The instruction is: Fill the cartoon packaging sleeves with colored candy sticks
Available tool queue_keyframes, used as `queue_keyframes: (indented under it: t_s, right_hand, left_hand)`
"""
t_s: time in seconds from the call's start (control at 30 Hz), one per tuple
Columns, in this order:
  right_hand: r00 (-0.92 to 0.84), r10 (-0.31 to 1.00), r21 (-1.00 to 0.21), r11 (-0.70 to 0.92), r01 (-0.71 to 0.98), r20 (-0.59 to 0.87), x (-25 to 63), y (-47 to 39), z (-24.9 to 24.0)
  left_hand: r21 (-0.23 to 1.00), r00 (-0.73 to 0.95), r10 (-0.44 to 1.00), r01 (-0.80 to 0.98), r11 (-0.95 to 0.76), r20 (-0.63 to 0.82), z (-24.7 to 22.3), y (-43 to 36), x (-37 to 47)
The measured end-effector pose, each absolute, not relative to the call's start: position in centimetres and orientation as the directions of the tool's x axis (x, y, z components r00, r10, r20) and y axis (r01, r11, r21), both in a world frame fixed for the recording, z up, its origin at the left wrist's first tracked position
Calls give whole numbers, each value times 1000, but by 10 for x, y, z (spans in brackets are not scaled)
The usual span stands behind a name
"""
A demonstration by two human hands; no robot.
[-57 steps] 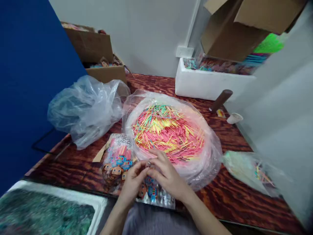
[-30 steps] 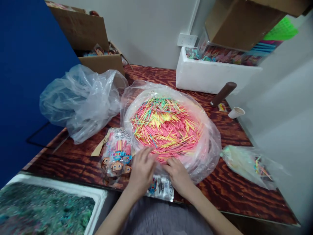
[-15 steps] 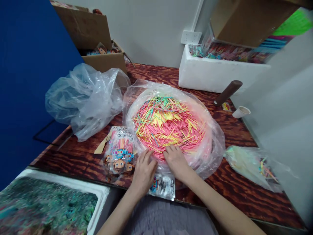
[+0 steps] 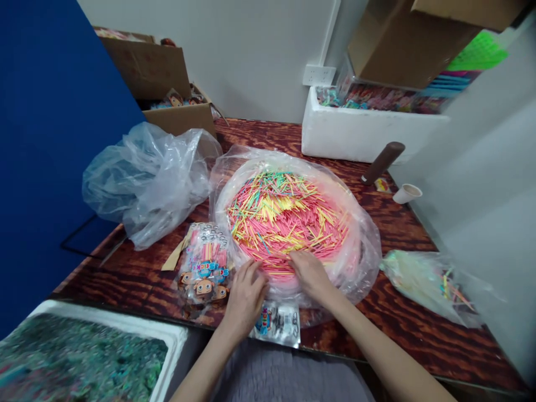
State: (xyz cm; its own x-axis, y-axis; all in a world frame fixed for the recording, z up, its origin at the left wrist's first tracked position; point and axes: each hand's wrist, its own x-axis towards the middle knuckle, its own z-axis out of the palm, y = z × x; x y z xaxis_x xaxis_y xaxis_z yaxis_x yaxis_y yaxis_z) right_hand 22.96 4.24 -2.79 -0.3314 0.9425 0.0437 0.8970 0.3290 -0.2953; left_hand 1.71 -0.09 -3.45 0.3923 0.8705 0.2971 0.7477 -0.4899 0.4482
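Observation:
A wide round container, lined with clear plastic, holds a heap of thin pink, yellow and green sticks. My left hand rests over its near rim, fingers bent and slightly apart, tips against the sticks. To its right, my right hand has its fingers curled together around pink sticks at the near edge of the heap; its thumb is hidden. Several pink sticks lie crosswise between the two hands. Below the rim lies a silver printed packet, partly covered. Left of my left hand sit clear packets with cartoon faces.
Crumpled clear plastic lies at left, before a cardboard box. A white foam box stands at the back right. Nearer are a brown cylinder, a paper cup and a plastic bag with sticks. A foam tub is lower left.
My right hand has shifted slightly right, away from my left hand, and its fingers are more curled. My left hand stays at the near rim. The whole view has tilted a little.

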Motion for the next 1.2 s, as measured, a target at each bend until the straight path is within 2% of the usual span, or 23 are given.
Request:
queue_keyframes:
  t_s: [0.1, 0.2, 0.27, 0.37, 0.47, 0.57, 0.67, 0.77, 0.87, 0.93, 1.03, 1.1, 1.2]
  right_hand:
    - [-280, 958, -448, 276, 850, 58, 238, 50, -24]
    - [-305, 949, -582, 291, 759, 76, 246, 57, -22]
    - [-332, 939, -598, 315, 737, 87, 248, 59, -20]
    - [-349, 930, -557, 352, 752, 116, 244, 57, -15]
    - [-383, 915, -563, 386, 730, 130, 233, 51, -13]
    - [-409, 905, -702, 367, 611, 117, 224, 47, -17]
    - [-374, 925, -837, 262, 480, 75, 223, 45, -18]
    - [-281, 959, -921, 140, 363, 35, 229, 42, -10]
    - [-177, 984, -986, 37, 164, 8, 237, 35, -4]
    - [-109, 994, -997, -5, 81, -14, 239, 29, -10]
    - [-47, 998, -991, -32, 132, -39, 239, 19, -30]
    - [-37, 999, -979, -17, 205, -25, 237, 13, -41]
    - [-37, 999, -972, 15, 234, 7, 236, 7, -43]
  left_hand:
    - [515, 362, 882, 716, -471, 302, -31, 1, 17]
    - [629, 278, 914, 663, -406, 297, -24, 5, 20]
    - [708, 211, 936, 613, -350, 281, -18, 10, 25]
    - [812, 106, 954, 503, -295, 281, -11, 20, 41]
    - [844, 70, 944, 431, -319, 321, -10, 31, 63]
    - [842, 183, 936, 410, -351, 300, -13, 38, 84]
    - [849, 283, 920, 381, -367, 271, -14, 40, 93]
    - [845, 225, 925, 383, -374, 308, -7, 32, 85]
    - [845, 151, 941, 413, -339, 303, -2, 14, 65]
    - [813, 257, 929, 459, -360, 266, -6, -2, 49]
    - [665, 511, 839, 563, -490, 184, -21, -29, 30]
    - [573, 565, 814, 626, -528, 133, -32, -42, 23]
    - [493, 552, 829, 697, -520, 94, -41, -51, 20]
